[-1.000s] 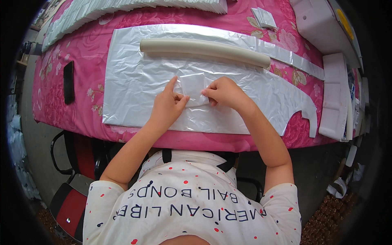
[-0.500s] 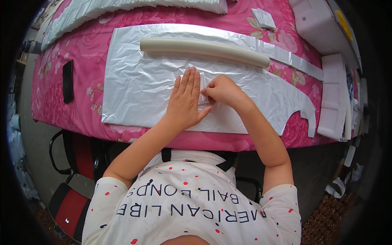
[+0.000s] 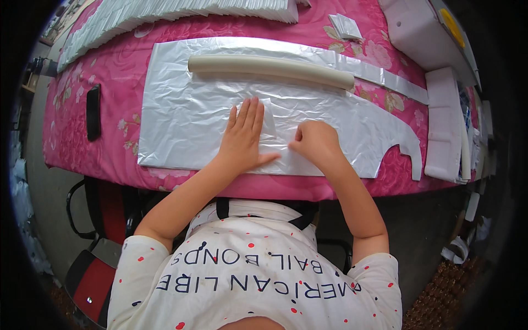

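Observation:
A large sheet of shiny white plastic film (image 3: 187, 121) lies spread on the table, with a curved cutout at its right end. My left hand (image 3: 241, 137) rests flat on it, fingers stretched upward and thumb out to the right. Beside and partly under those fingers is a small folded piece of white film (image 3: 268, 120). To the right, my right hand (image 3: 317, 142) is closed in a fist, knuckles at the sheet's surface. Whatever may be inside its curled fingers is hidden. Above both hands, a long cream-coloured tube (image 3: 269, 68) lies across the film.
A pink flowered cloth (image 3: 118, 99) covers the table. At the far left a long row of folded white sheets (image 3: 165, 12) is stacked, and a small stack (image 3: 346, 26) sits far right. A black oblong object (image 3: 93, 113) lies left; a white foam box (image 3: 443, 126) stands right.
My right hand has moved right and slightly nearer, away from the left hand, still closed. The left hand stays flat at nearly the same spot. More of the small folded film shows.

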Tool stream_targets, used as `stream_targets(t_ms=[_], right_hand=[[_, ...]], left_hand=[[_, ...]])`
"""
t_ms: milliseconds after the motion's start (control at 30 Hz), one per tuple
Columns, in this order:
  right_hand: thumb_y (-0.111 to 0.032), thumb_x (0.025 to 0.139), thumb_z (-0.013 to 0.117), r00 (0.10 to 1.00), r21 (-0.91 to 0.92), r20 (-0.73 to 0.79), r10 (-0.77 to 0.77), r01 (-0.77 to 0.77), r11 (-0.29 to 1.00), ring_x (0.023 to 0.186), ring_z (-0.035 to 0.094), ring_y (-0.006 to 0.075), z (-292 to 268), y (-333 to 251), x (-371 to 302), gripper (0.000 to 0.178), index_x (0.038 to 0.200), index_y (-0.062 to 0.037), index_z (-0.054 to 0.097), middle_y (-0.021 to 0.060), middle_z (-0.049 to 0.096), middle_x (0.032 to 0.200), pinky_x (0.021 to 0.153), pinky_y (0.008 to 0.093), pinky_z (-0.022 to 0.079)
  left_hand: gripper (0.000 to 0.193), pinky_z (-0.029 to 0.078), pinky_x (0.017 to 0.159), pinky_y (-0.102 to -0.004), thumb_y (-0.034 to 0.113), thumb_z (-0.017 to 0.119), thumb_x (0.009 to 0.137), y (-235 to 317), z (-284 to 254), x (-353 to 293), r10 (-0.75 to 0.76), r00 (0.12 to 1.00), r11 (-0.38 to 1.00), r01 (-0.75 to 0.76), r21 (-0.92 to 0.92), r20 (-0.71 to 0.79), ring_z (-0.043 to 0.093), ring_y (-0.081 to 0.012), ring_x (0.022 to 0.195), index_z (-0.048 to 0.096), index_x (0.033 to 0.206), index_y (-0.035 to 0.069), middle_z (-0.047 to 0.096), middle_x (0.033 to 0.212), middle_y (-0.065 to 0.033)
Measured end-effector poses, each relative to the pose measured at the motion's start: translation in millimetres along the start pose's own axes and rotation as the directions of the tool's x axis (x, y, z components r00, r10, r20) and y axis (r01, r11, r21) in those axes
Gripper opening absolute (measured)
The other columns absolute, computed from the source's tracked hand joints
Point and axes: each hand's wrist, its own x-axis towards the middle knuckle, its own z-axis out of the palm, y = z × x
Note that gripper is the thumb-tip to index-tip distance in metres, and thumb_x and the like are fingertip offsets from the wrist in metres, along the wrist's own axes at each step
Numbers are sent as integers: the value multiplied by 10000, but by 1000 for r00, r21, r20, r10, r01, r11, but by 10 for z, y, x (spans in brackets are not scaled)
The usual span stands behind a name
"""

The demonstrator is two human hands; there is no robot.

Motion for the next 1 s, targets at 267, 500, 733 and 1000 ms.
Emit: stream_targets(t_ms=[267,500,733,1000], right_hand=[[-192,717,691,960,537,266,-83,-77,840,615,594,155,166,145,-520,218,798,7,653,84,641,684,595,267,469],[-184,720,706,929,762,194,-316,60,645,748,583,153,317,-27,-542,328,986,-7,630,90,631,836,671,262,461],[-97,709,718,893,898,-108,-437,276,342,1028,492,134,443,-257,-429,445,1135,-85,591,49,528,1180,786,259,412],[-141,749,720,912,960,-19,-410,132,249,907,508,97,469,-77,-407,409,1128,-69,584,12,562,1064,780,251,423]], left_hand=[[977,157,1080,-476,495,678,641,3,-330,-711,241,932,970,-234,-59,270,228,-339,1332,279,1345,-52,276,1419,-193],[640,256,1058,-419,177,564,784,-68,-534,-1071,248,930,927,-145,-347,273,338,-327,1275,312,1335,-31,342,1383,-182],[483,306,1009,-336,276,372,955,71,-629,-1102,-56,845,-114,524,-844,532,409,-189,1196,329,1330,-25,450,1284,-112],[545,211,1062,-343,189,348,920,197,-606,-717,-4,970,130,241,-962,243,303,-223,1277,186,1390,-35,190,1454,-128]])
